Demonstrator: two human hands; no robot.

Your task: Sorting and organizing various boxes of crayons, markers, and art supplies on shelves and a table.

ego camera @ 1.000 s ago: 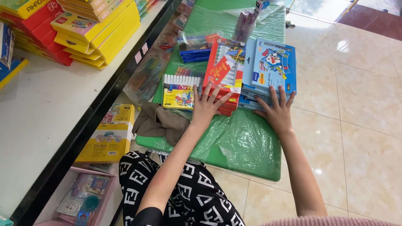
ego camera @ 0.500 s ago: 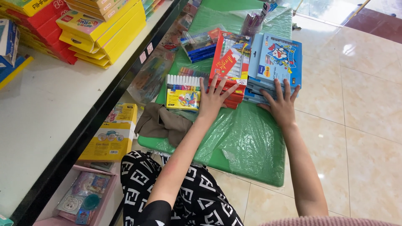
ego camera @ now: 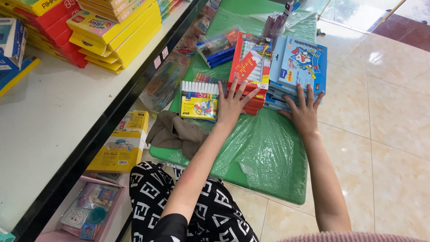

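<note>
My left hand [ego camera: 234,104] lies flat, fingers spread, against the near end of a stack of red boxes [ego camera: 249,62] on a green board covered in clear plastic [ego camera: 264,152]. My right hand [ego camera: 303,112] presses, fingers apart, on the near edge of a stack of blue boxes with a cartoon picture [ego camera: 301,63]. A yellow pack of felt pens with white caps [ego camera: 199,99] lies just left of my left hand. Neither hand grips anything.
A brown cloth [ego camera: 174,132] lies at the board's left corner. Blue packs in plastic [ego camera: 218,45] and a cup of pens [ego camera: 274,26] lie farther back. A white shelf [ego camera: 58,112] on the left carries yellow and red boxes [ego camera: 117,27]. Below it stands a yellow box [ego camera: 122,143]. Tiled floor is to the right.
Both hands have stayed on the two stacks while the view shifted slightly. The stacks look pushed a little farther from me.
</note>
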